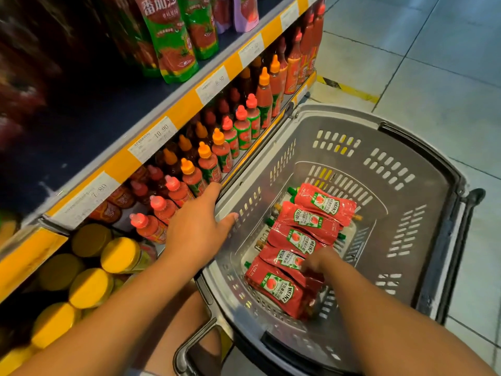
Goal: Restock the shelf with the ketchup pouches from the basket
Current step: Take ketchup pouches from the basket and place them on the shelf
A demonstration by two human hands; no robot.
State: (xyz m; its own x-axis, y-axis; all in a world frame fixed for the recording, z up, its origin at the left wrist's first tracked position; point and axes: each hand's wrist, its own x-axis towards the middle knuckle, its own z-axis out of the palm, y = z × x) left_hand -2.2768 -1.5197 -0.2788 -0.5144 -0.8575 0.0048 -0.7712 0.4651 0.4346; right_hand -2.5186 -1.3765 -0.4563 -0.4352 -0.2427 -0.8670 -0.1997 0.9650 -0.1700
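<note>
Several red Heinz ketchup pouches point(306, 240) lie overlapping in a row on the floor of a grey plastic basket point(423, 202). My right hand point(321, 260) reaches down into the basket and its curled fingers are on the edge of a pouch near the front of the row; the grasp is partly hidden and blurred. My left hand point(199, 226) rests on the basket's left rim, fingers over the edge, next to the shelf. The shelf point(151, 137) with yellow price strips stands on the left.
Red sauce bottles point(217, 156) with orange and pink caps fill the lower shelf. Yellow-lidded jars point(119, 255) sit at the bottom left. Green and red standing pouches point(173, 39) fill the shelf above. Tiled floor point(433, 77) lies to the right.
</note>
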